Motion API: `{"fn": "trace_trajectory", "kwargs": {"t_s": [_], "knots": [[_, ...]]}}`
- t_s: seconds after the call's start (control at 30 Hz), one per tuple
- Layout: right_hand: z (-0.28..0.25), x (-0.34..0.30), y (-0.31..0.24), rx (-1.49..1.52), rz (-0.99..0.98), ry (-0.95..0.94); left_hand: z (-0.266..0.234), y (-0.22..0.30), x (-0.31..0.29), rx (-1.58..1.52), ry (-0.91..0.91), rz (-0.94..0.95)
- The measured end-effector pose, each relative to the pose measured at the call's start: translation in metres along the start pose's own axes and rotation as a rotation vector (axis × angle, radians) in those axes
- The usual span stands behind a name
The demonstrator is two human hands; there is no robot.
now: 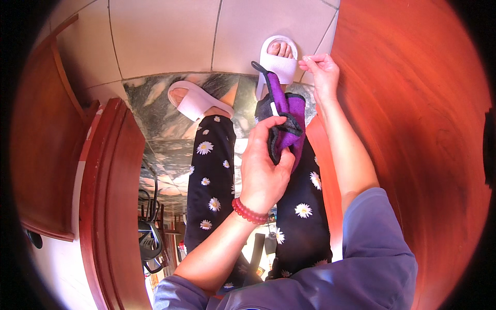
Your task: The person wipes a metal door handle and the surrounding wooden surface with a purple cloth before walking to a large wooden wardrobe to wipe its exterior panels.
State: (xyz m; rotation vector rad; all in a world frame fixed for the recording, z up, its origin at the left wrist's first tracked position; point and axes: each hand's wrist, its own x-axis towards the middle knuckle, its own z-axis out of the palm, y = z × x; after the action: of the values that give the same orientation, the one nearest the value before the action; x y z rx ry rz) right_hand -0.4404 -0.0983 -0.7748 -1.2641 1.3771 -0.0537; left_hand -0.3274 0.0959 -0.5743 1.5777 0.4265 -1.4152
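My left hand [266, 163] is closed around a folded purple cloth [294, 106] with black edging, a black hanging loop and a small white tag. The cloth hangs in front of my right leg, and its folds hide part of its shape. Farther out, my right hand [323, 75] is raised beside the red-brown wooden panel [408, 129]. Its thumb and fingertips come together in a pinch. Whatever may be between them is too small to make out. The right hand is apart from the cloth.
A wooden door frame [111, 206] stands at the left, with a brown door leaf [44, 139] beyond it. Underfoot is a marbled threshold [155, 103], then pale floor tiles [160, 36]. My feet wear white slippers [199, 101]. Dark chairs [150, 240] show behind my legs.
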Motion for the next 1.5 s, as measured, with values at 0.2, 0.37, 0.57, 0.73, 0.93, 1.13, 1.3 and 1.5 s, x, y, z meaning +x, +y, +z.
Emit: {"fn": "trace_trajectory", "kwargs": {"t_s": [0.2,0.37,0.57,0.73,0.93,1.13,1.3,1.5], "knots": [[0.012,-0.009,-0.019,0.042,0.010,-0.022,0.000,0.004,0.001,0.029,0.023,0.032],[0.021,-0.019,-0.046,0.054,0.008,-0.034,0.003,0.001,0.003,-0.032,0.038,0.060],[0.035,-0.054,-0.108,0.121,-0.018,-0.074,-0.008,0.015,-0.005,0.047,0.123,0.006],[0.046,-0.120,-0.199,0.141,0.037,-0.191,-0.050,-0.021,-0.046,0.026,0.174,-0.218],[0.061,-0.216,-0.296,0.138,0.031,-0.404,-0.099,0.060,-0.177,0.528,0.247,0.211],[0.055,-0.332,-0.405,0.025,-0.053,-0.646,-0.123,0.123,-0.310,0.623,0.455,0.654],[0.034,-0.433,-0.498,-0.363,-0.261,-0.881,-0.122,0.203,-0.424,0.777,0.462,0.880],[0.005,-0.539,-0.598,-0.632,-0.633,-0.991,-0.115,0.249,-0.510,0.719,0.413,1.012]]}}
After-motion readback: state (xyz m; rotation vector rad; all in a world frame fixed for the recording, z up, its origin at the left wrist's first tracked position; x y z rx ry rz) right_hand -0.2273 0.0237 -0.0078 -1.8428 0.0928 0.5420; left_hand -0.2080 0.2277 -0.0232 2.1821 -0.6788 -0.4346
